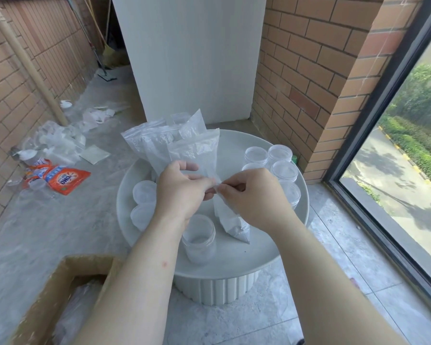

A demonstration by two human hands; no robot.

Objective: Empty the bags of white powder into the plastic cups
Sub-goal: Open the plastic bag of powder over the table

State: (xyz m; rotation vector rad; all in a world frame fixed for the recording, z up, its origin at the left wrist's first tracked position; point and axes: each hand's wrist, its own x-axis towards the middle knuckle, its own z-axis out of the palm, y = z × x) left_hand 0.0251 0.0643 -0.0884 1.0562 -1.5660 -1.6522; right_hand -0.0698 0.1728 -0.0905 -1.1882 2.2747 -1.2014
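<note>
A round white desk (234, 265) with a raised rim and a fluted base stands on the grey floor (334, 282). On it, one open clear cup (199, 239) sits near the front edge. Two lidded cups (144, 192) sit side by side at the left, a cluster of open cups (281, 168) at the right — and powder bags (157, 145) stand bunched at the rear.

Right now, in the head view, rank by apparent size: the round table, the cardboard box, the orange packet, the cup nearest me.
1. round table
2. cardboard box, cut off by the frame
3. orange packet and nearest cup: about alike, cup closer, so unranked
</note>
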